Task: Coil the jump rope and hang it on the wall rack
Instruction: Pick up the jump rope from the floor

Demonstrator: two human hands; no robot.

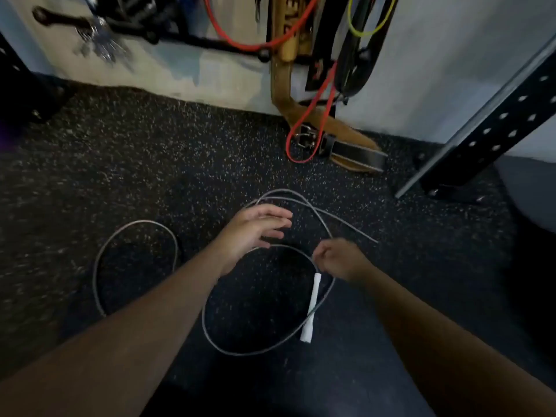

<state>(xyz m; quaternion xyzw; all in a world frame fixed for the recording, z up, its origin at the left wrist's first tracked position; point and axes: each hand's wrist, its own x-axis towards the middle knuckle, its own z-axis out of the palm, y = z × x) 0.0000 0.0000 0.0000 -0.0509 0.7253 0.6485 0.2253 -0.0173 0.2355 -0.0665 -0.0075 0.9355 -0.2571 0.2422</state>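
A thin grey jump rope hangs in loops above the dark speckled floor. My right hand is closed on the rope where the loops gather, and a white handle dangles just below it. My left hand is spread, fingers apart, beside the upper loops, holding nothing. Another loop of rope trails to the left over the floor. The wall rack, a black bar with pegs, runs across the wall at the top.
A red cord, a tan leather belt, a yellow-green band and black straps hang from the rack down to the floor. A black perforated steel upright leans in at the right. Another dark post stands at far left.
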